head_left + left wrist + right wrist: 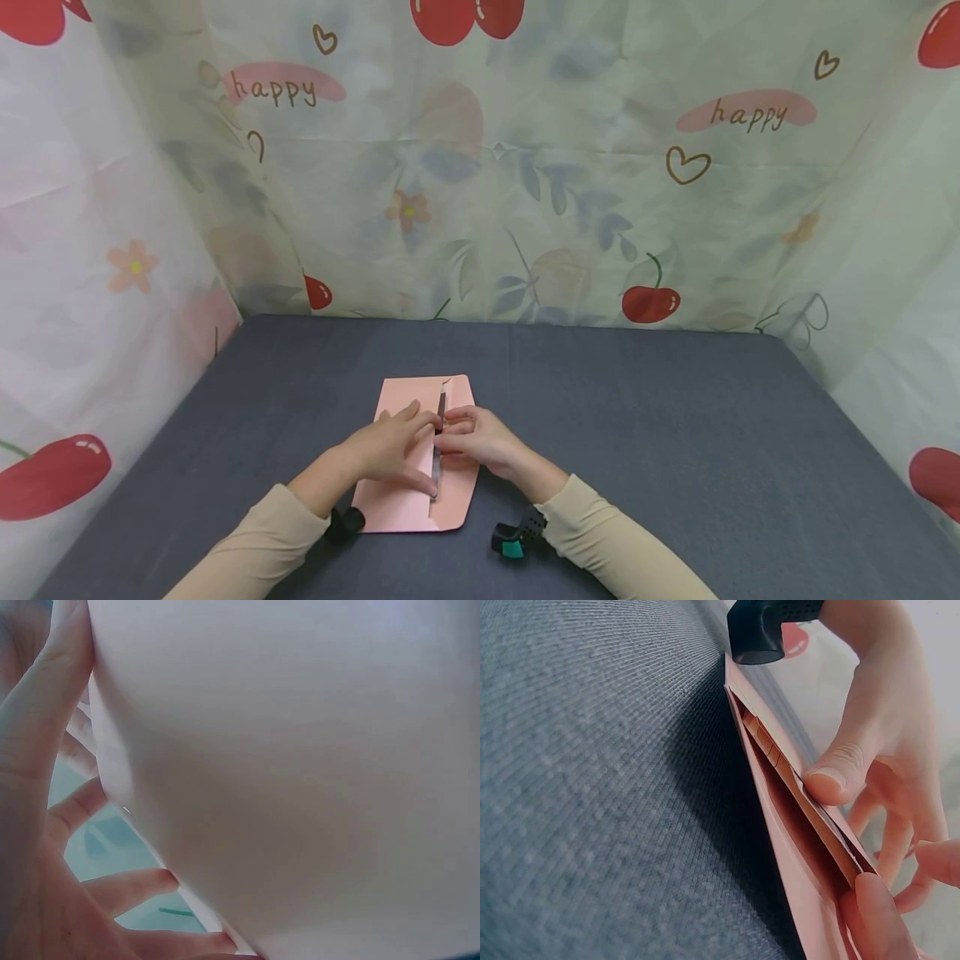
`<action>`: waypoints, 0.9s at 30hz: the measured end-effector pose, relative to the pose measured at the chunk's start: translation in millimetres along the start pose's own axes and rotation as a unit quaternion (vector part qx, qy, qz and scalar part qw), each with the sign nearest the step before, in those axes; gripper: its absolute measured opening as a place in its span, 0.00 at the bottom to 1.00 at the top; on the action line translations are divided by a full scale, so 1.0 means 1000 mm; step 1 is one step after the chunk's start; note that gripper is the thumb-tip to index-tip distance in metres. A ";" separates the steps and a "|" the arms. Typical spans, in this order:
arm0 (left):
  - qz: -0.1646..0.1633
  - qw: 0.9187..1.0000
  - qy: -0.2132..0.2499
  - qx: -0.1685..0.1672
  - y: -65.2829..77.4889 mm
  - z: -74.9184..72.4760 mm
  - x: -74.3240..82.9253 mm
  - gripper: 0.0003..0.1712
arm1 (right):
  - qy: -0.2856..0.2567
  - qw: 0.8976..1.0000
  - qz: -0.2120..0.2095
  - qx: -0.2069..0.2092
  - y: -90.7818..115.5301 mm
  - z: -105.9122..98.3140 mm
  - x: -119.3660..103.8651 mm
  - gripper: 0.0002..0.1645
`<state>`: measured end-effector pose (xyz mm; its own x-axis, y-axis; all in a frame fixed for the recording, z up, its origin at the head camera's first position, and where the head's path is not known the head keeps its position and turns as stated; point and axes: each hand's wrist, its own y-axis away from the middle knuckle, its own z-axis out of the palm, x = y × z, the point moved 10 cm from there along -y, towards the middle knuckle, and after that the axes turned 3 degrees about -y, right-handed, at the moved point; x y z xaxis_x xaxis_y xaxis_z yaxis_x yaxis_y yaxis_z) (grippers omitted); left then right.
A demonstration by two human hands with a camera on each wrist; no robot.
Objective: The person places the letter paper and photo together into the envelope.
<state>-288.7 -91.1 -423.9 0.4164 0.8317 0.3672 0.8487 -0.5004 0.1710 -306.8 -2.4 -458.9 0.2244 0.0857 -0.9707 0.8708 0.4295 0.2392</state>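
Observation:
A pink envelope (401,512) lies on the table with its flap folded out to the right. A thin, flat brown insert (769,742) sits in its parted mouth; its kind cannot be made out. My left hand (386,450) is spread over the body of the envelope, thumb near the front and fingertips along the mouth's edge, holding that panel. At the mouth, my right hand (487,442) pinches the insert with its fingertips. Pale envelope panel (300,787) fills most of the left wrist view.
The dark grey tabletop (675,450) surrounds the envelope. Behind it hangs a printed curtain (525,208) with cherries and lettering. Black wrist devices (517,537) sit low beside the envelope, below each forearm.

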 end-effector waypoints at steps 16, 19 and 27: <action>-0.003 1.000 -0.004 0.003 0.001 -0.001 0.001 0.47 | -0.006 1.000 0.003 -0.019 0.008 -0.001 -0.004 0.33; -0.006 1.000 -0.007 0.002 0.001 -0.001 0.000 0.47 | 0.001 1.000 0.005 -0.017 0.009 -0.003 -0.005 0.33; -0.013 1.000 -0.009 -0.008 0.001 0.001 -0.001 0.48 | 0.003 1.000 0.005 -0.011 0.014 -0.015 -0.005 0.31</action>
<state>-287.7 -92.1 -424.9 0.4008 0.8487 0.3451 0.8539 -0.4826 0.1950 -302.1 16.7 -450.7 0.2303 0.0949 -0.9685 0.8591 0.4477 0.2482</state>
